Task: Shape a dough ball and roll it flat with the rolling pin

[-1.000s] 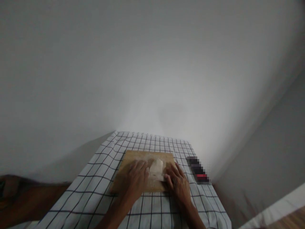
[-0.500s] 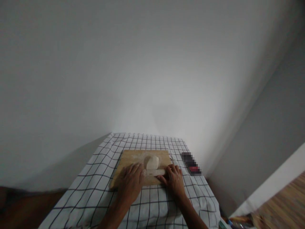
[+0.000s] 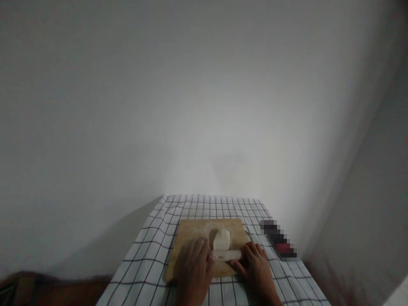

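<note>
A wooden rolling pin (image 3: 227, 255) lies crosswise on a wooden board (image 3: 210, 224), pressed against the near edge of a flat, pale piece of dough (image 3: 222, 239). My left hand (image 3: 196, 263) covers the pin's left end, fingers pointing away from me and slightly blurred. At the right end, my right hand (image 3: 255, 263) rests its fingers over the pin, with the thumb along the near side. Both palms hide the pin's ends. Flour dusts the board around the dough.
A white tablecloth with black checks (image 3: 213, 207) covers the table. To the right of the board lies a dark, pixelated object (image 3: 277, 239) with a red patch. A pale wall (image 3: 204, 106) rises behind the table's far edge.
The view has shifted, so the table and board appear lower and further right. Both hands stay on the rolling pin, which is still at the dough's near edge.
</note>
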Tool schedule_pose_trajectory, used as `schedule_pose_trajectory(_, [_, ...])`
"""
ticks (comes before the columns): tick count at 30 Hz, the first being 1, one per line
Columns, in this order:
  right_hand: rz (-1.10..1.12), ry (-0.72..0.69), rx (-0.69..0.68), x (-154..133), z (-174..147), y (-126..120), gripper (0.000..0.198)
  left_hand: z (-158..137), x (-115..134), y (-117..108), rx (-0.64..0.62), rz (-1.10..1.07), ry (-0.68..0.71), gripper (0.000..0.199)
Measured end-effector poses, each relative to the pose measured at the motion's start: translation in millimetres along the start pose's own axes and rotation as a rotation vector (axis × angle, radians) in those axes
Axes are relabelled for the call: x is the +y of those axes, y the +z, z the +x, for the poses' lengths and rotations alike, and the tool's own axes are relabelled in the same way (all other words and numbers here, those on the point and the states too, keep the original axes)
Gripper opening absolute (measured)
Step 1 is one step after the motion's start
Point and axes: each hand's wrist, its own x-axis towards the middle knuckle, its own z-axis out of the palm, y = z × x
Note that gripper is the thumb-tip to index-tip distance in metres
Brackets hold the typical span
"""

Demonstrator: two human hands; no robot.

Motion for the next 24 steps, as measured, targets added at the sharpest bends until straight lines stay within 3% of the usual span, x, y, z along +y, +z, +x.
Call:
schedule_pose_trajectory(7, [0.012,0.024,0.023,5.7,-3.2,6.9,0.035,5.1,-9.4,7.3,-0.023,-0.216,-0.037,0.043])
schedule_pose_trajectory(11, [0.02,0.055,0.051,9.6,0.4,3.7,0.033,4.9,-11.1,1.4,0.08,-0.524,-0.23,0.051])
schedule_pose_trajectory(15, [0.009,0.098,0.062,6.4,12.6,2.3,0.033,12.7,-17.1,-1.1,0.158,-0.643,-0.407,0.057])
schedule_pose_trajectory(19, [0.058,0.053,-0.106,-3.2,29.1,-11.2,0.037,31.1,-18.6,2.2,0.038,-0.595,-0.27,0.058])
schedule_pose_trajectory(21, [0.106,-0.014,-0.161,-0.3,40.9,-34.5,0.03,38.6,-18.5,2.3,-0.11,-0.54,-0.144,0.035])
schedule_pose_trajectory(22, [0.111,-0.067,-0.153,4.5,48.1,-50.6,0.028,41.0,-18.9,1.8,-0.204,-0.529,-0.095,0.029])
schedule_pose_trajectory(24, [0.058,-0.075,-0.077,19.2,62.7,-86.0,0.029,42.9,-20.5,0.3,-0.259,-0.498,-0.08,0.029])
